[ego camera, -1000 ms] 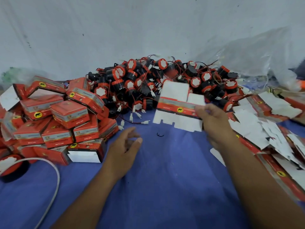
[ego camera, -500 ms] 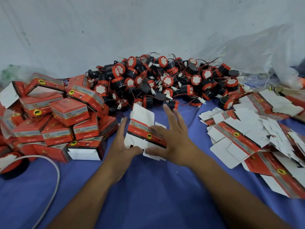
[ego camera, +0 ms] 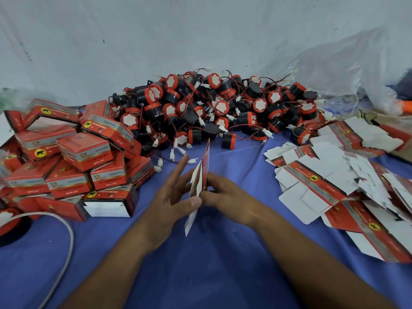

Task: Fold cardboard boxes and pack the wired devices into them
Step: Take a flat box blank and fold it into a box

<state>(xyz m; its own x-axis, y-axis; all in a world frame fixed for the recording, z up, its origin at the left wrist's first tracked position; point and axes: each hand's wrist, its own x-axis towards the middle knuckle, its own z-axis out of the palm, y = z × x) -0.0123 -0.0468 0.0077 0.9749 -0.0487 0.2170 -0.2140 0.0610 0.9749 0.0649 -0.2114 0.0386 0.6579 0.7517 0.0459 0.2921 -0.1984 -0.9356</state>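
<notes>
Both left hand (ego camera: 169,200), right hand (ego camera: 230,197) pinch flat box (ego camera: 196,180); device heap (ego camera: 211,108) behind, folded boxes (ego camera: 84,150) left, blanks (ego camera: 330,172) right.

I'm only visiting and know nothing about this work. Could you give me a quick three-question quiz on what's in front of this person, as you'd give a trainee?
1. True or false: the left hand and right hand hold one cardboard blank between them, standing on edge.
2. Where are the finished boxes? A) left of the hands B) right of the hands C) under the hands
3. Fill in: the heap of wired devices lies on a ___ cloth.

Key: 1 true; 2 A; 3 blue.
</notes>
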